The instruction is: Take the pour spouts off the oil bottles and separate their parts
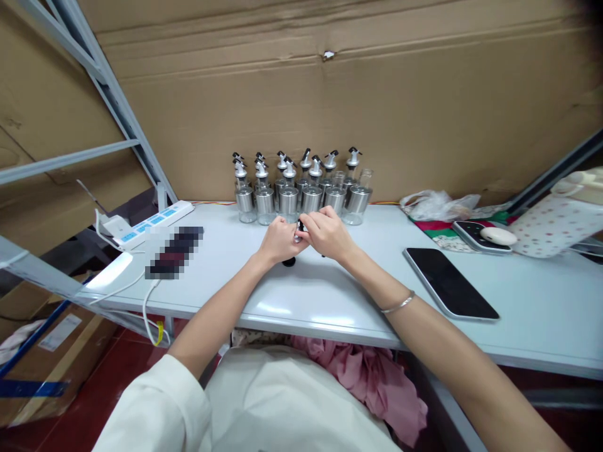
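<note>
My left hand (279, 241) and my right hand (326, 232) meet over the middle of the white table (301, 289). Between their closed fingers is a small silver and black pour spout (298, 231), mostly hidden by the fingers. Just below my left hand, a small black round piece (289, 262) lies on the table. Behind the hands stand several glass bottles with steel sleeves (287, 201), most topped with silver and black spouts. Two bottles at the right, one at the front (335, 199) and one beside it (359, 199), have open necks.
At the left are a white power strip (155, 224), cables and a blurred dark object (174, 253). A large black-screened phone (450, 282) lies at the right, near another phone (480, 236), a white oval object (498, 236) and a plastic bag (440, 204). Cardboard (282, 94) stands behind.
</note>
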`<state>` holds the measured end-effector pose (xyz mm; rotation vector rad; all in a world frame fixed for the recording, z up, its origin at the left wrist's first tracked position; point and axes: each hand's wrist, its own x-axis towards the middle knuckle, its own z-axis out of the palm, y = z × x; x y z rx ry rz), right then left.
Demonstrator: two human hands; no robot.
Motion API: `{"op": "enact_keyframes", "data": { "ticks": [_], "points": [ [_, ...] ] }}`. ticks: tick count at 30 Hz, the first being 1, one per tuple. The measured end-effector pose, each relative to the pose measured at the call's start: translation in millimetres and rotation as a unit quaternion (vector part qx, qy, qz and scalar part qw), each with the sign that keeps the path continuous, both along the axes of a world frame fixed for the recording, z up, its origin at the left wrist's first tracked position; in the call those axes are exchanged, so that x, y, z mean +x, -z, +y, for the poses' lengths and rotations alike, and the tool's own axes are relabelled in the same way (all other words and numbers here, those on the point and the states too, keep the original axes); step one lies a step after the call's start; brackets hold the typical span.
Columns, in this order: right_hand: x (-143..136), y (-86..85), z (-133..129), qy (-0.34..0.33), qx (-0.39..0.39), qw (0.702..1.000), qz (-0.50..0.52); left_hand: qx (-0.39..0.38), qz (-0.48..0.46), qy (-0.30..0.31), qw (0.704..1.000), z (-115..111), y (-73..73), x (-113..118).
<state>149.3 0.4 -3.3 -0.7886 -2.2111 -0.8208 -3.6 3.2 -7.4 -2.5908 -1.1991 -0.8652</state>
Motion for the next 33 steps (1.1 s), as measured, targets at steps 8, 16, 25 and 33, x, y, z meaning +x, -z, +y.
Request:
{"op": "enact_keyframes", "data": {
  "ticks": [8, 16, 25, 33],
  "points": [
    [6, 0.8, 2, -0.023, 0.087, 0.996, -0.015, 0.010, 0.008, 0.029, 0.999, -4, -0.8, 3],
    [8, 0.4, 2, -0.019, 0.060, 0.998, -0.028, -0.001, 0.002, 0.037, 0.999, -6, -1.0, 4],
    [10, 0.1, 3, -0.019, 0.108, 0.993, -0.049, -0.028, 0.011, 0.043, 0.999, -9, -0.9, 6],
    [11, 1.8, 4, -0.006, 0.090, 0.994, -0.063, -0.022, 0.030, 0.037, 0.999, -8, 0.4, 7]
  ]
}}
